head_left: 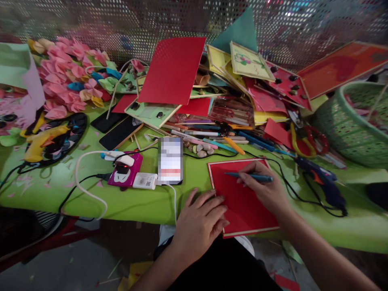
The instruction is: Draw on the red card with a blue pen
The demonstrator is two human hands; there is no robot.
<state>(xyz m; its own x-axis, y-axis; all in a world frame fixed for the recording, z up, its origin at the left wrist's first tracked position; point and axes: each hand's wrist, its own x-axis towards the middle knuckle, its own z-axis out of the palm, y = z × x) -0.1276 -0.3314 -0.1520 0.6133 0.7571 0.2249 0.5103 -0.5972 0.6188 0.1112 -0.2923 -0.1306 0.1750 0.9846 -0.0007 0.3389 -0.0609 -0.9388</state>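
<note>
A red card (242, 190) with a pale border lies flat at the near edge of the green table (145, 202). My left hand (201, 222) rests palm down on the card's near left corner, fingers spread flat. My right hand (265, 188) is closed round a blue pen (248, 176), whose tip points left and touches the card's upper part.
A phone (170, 160) lies left of the card, beside a magenta power strip (125, 171) with white cables. A blue glue gun (323, 182) and its black cord lie to the right. Pens, scissors, paper cards, paper flowers (69, 81) and a green basket (351, 121) crowd the back.
</note>
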